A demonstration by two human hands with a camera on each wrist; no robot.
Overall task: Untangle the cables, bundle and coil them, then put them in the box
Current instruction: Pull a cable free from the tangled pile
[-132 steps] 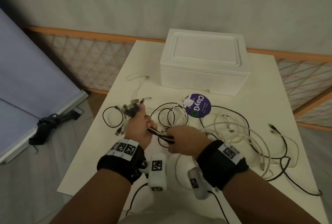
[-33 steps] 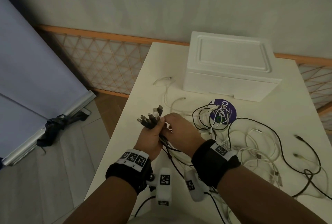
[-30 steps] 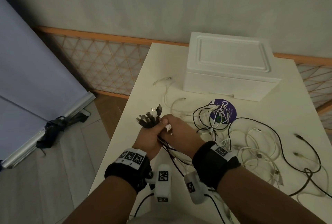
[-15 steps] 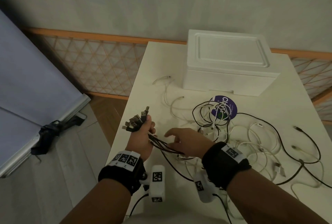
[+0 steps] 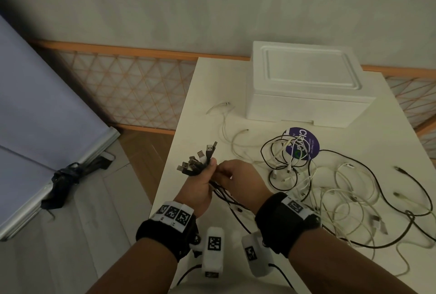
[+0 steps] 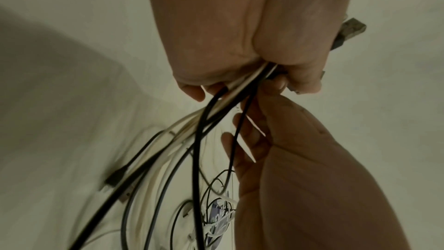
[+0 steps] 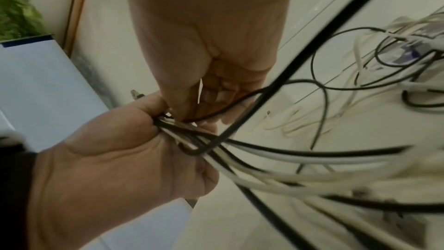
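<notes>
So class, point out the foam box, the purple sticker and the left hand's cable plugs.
foam box (image 5: pixel 306 76), head view, lid top.
purple sticker (image 5: pixel 309 143), head view, its right half.
cable plugs (image 5: pixel 197 162), head view, fanned plug cluster.

Two hands: left hand, right hand. One bunch of USB plugs sticking out above the left fingers, roughly eight plugs, exact number unclear. One tangle of cables to the right of the fingers, black and white mixed, too knotted to count strand by strand. One white foam box beyond the fingers, lid on. One round purple sticker under cable loops. One desk. Two wrist bands.
</notes>
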